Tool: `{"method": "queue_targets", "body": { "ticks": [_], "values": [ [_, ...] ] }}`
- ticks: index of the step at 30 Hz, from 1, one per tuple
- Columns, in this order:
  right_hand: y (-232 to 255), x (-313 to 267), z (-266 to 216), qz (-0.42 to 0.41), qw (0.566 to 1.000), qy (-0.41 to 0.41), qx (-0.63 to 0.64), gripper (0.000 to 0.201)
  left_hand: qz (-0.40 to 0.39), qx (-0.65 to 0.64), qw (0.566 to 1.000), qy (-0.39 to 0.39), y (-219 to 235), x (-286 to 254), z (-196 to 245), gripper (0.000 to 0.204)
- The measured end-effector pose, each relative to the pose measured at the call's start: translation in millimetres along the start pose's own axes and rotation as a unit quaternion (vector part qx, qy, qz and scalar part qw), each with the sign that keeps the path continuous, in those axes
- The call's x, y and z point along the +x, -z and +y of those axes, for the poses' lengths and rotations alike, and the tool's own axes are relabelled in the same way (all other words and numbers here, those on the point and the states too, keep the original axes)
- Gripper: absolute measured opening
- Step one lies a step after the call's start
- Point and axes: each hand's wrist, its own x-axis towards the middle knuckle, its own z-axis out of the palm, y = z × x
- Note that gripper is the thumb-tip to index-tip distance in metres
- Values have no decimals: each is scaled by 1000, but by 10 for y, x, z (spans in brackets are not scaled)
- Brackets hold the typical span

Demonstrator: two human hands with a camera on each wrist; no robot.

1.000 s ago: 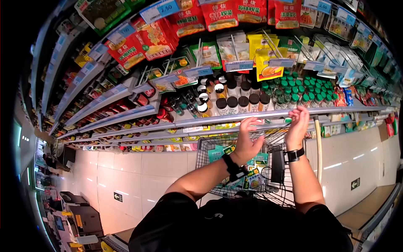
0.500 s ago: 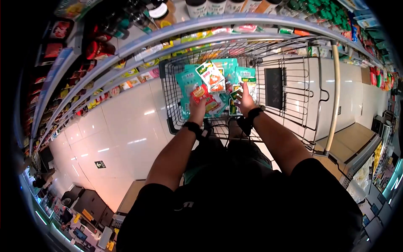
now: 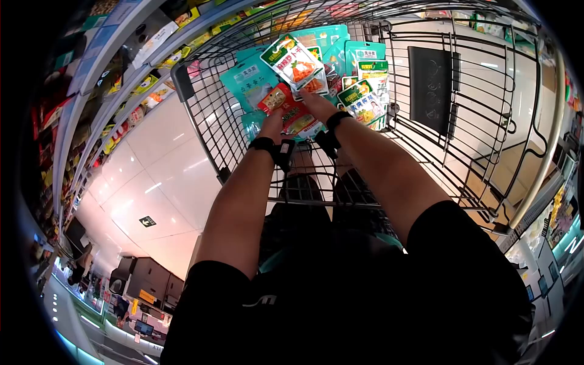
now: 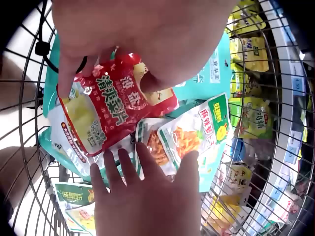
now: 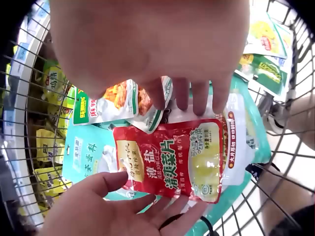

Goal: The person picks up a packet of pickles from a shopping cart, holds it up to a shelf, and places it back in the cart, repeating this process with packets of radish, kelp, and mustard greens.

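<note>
My left hand (image 3: 272,126) holds a red packet of pickled vegetables (image 5: 170,157) inside the wire shopping cart (image 3: 210,131). Its thumb lies over the packet's end and its fingers reach beneath, as the right wrist view shows. Close beside it, my right hand (image 3: 319,108) is spread, fingers fairly straight. In the left wrist view those fingertips touch the edges of two white-and-green packets of pickles (image 4: 189,135) and the white packaging by the red packet. Large teal bags (image 3: 246,82) lie under all of these. The palm of my left hand (image 4: 142,44) hides part of the red packet.
More green-and-white packets (image 3: 362,100) lie at the cart's right side. A black panel (image 3: 431,90) and the pale handle bar (image 3: 555,121) are farther right. Store shelves (image 3: 115,91) with packaged goods run along the left and beyond the cart. Tiled floor (image 3: 137,176) shows at left.
Both hands have come down from before the shelf into the cart, and the view has tilted downward. The right hand has shifted left from the green packets toward the left hand.
</note>
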Motion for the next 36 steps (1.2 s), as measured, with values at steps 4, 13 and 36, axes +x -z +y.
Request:
{"method": "queue_targets", "body": {
  "ticks": [4, 13, 36],
  "values": [
    [-58, 69, 89, 31, 983, 24, -182, 62, -175, 117, 951, -227, 622, 1473, -657, 34],
    [90, -485, -250, -81, 989, 8, -120, 45, -21, 109, 993, 30, 176, -288, 16, 37],
    [676, -4496, -3213, -48, 846, 473, 242, 15, -348, 51, 729, -587, -606, -5099, 1428, 33]
  ]
}}
